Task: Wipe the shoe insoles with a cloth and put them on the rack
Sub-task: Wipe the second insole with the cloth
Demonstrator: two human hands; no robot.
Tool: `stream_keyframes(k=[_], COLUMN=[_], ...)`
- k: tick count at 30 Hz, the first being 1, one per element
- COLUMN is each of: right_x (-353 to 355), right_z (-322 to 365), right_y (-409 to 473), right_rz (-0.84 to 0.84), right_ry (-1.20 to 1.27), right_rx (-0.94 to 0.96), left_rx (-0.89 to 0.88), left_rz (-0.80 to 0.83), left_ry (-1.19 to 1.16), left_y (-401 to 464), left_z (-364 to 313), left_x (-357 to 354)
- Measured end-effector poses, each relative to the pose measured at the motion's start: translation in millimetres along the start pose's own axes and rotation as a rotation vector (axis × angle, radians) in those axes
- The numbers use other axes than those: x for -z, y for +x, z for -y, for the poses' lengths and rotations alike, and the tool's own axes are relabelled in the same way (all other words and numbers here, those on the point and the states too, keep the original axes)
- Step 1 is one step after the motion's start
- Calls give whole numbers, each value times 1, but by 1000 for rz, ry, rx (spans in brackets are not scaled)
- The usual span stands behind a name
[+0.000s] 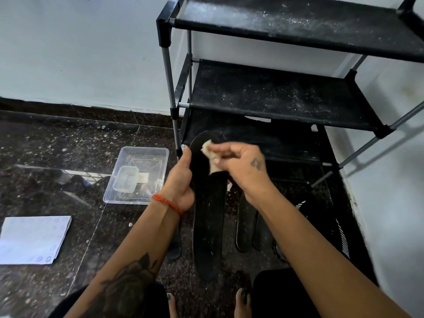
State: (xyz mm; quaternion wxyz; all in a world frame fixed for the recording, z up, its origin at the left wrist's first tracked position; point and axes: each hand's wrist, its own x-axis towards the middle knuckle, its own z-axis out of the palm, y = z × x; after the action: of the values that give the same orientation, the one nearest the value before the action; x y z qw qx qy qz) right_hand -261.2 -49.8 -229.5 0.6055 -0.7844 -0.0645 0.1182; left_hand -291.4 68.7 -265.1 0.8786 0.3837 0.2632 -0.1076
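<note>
Bare toes (241, 299) are seen lowest; a long black foam insole (207, 216) is gripped by the left hand (182, 177) before the black fabric-shelved rack (275, 97); a crumpled beige cloth (210, 157) is pinched in the right hand (243, 165); wiping is judged underway; strokes heelward are called for next; two more dark insoles (246, 226) lie below the rack.

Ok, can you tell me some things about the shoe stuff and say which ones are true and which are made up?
1. The right hand pinches a cloth. True.
2. The left hand holds a black insole. True.
3. The cloth is bright red. False: it is pale beige.
4. The plastic tray sits on the rack. False: it is on the floor, left of the rack.
5. More insoles lie on the floor. True.
</note>
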Motion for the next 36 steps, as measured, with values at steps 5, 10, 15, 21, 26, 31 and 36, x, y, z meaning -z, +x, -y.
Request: stream_keyframes(k=[5, 10, 15, 21, 26, 31, 36], right_x=[2, -18, -16, 1, 29, 20, 18], right_z=[-13, -8, 2, 9, 4, -3, -5], right_y=[5, -10, -19, -16, 2, 1, 6], right_rz=[-65, 95, 265, 406, 57, 99, -93], right_ry=[-382, -337, -131, -216, 56, -47, 1], right_rx=[73, 54, -21, -61, -178, -269, -245], left_rx=[-15, 7, 42, 24, 10, 17, 54], left_rz=[-25, 22, -33, -24, 9, 17, 129], left_ry=[29, -9, 51, 12, -4, 56, 11], left_y=[-1, 1, 4, 0, -2, -4, -7], left_z=[0, 4, -1, -4, -6, -3, -2], left_x=[0, 0, 6, 6, 2, 0, -4])
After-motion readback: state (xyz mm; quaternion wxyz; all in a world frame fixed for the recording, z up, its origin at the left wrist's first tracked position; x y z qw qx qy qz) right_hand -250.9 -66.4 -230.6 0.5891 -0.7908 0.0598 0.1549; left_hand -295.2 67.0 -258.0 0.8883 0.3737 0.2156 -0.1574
